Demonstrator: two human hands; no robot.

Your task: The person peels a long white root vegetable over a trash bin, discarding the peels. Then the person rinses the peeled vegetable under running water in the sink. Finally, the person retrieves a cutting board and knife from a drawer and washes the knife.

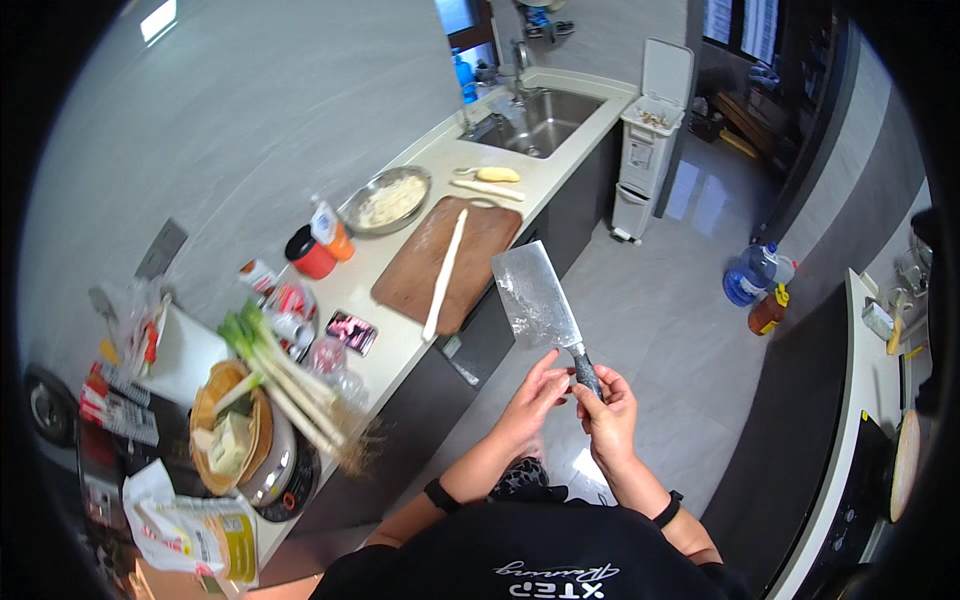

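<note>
My right hand (608,412) is wrapped round the dark handle of a cleaver (537,295), whose broad blade points up and away from me. Whitish smears mark the blade. Close beside the handle is my left hand (530,405), its fingers apart and loosely bent; whether the fingertips touch the cleaver is hard to see. To the left of the blade, a wooden cutting board (410,262) lies on the counter. Across it stretches a long pale strip of dough (447,270), one end reaching past the board's near edge.
Behind the board are a metal bowl of flour (392,200), a white stick (487,189) and a yellow peeled piece (497,174). Leeks (290,385), a phone (352,333) and a red-and-black container (310,254) occupy the left counter. A sink (548,122) and bin (652,135) stand farther off.
</note>
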